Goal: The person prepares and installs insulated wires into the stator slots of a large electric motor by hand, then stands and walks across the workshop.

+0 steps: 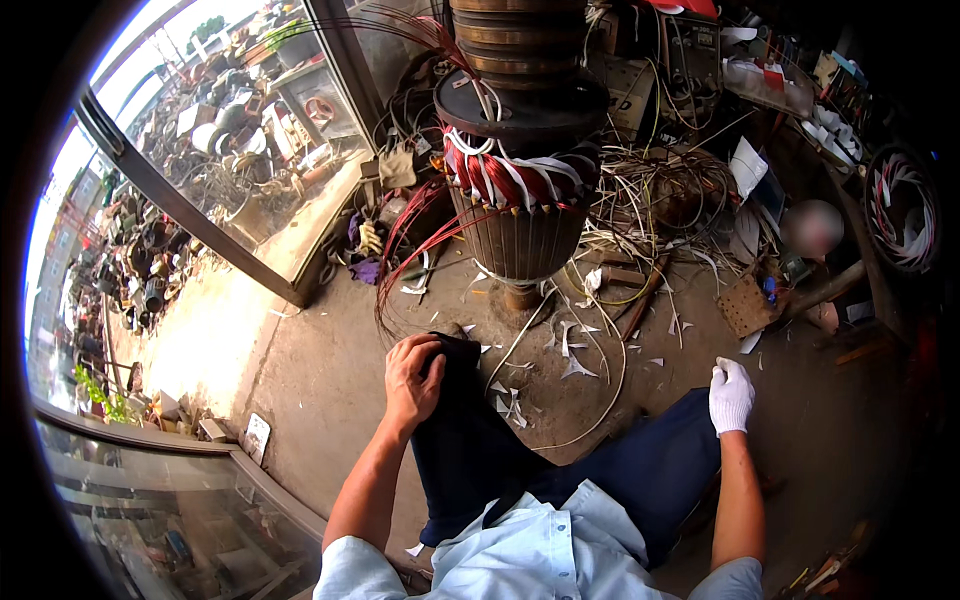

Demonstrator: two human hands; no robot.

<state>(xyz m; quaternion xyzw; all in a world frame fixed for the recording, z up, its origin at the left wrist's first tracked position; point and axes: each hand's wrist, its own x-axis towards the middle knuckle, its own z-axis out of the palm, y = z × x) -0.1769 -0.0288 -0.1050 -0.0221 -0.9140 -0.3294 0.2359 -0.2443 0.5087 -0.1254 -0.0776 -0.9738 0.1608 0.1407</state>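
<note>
Left hand (413, 380): bare, laid over the left knee of the dark trousers (640, 455); its grip is loose, fingers part-bent and spread a little, with nothing picked up that I can see.
Right hand (732, 395): in a white knitted glove (733, 402), set at the right knee; the back of it faces up and the fingers look bent, so I cannot tell how far open this grip is or whether it has hold of anything.
Wound drum (520, 235): straight ahead, beyond the knees and well apart from both hands, raised off the floor (330, 375) on a short stub, with red and white sleeved bundles around its upper part.
Above the drum: a dark disc (470, 108), then a ribbed brown cylinder (515, 45).
Red wires (418, 248): fanning out left of the drum, their dark ends drooping near the left hand.
Underfoot: white scraps (577, 367) and a thin pale wire (618, 375) curving in front of the drum.
Right side: tangled wire (665, 195) behind, a perforated board (748, 303), a red-and-white ring (900, 215).
Left side: glazed metal frames (190, 205), a scrap heap (235, 135) beyond in daylight.
</note>
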